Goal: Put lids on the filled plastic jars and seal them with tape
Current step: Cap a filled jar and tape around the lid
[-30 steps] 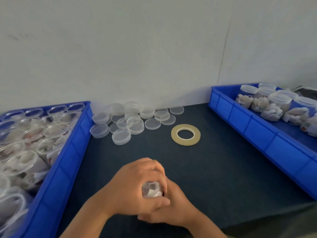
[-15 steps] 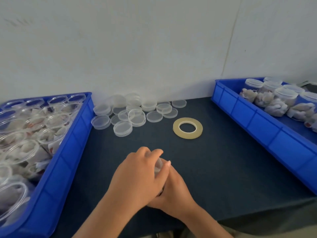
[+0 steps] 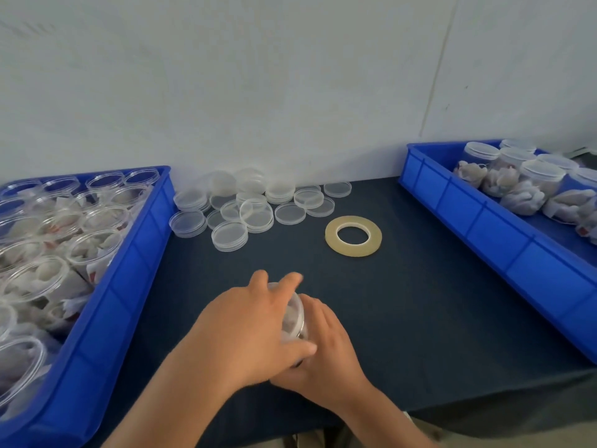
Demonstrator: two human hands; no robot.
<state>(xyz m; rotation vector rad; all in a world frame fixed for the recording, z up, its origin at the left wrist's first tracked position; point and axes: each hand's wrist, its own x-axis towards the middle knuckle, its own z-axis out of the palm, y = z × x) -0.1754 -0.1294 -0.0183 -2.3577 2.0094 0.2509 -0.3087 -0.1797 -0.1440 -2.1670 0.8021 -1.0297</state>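
Low in the centre of the frame, a clear plastic jar (image 3: 293, 318) sits between two hands on a dark table (image 3: 420, 318). The left hand (image 3: 248, 331) covers it from the left, fingers and thumb curled round it. The right hand (image 3: 326, 350) cups its lower right side, fingers bent against it. A tape roll (image 3: 353, 236) lies flat above and to the right, well apart. Loose lids (image 3: 255, 208) are piled above.

One wide-angle camera, worn on the head, looked forward and down across the counter (image 3: 420, 318) toward the wall (image 3: 290, 76) filling the upper frame. It sat near: left hand (image 3: 245, 331) and right hand (image 3: 326, 354) lay at lower centre.
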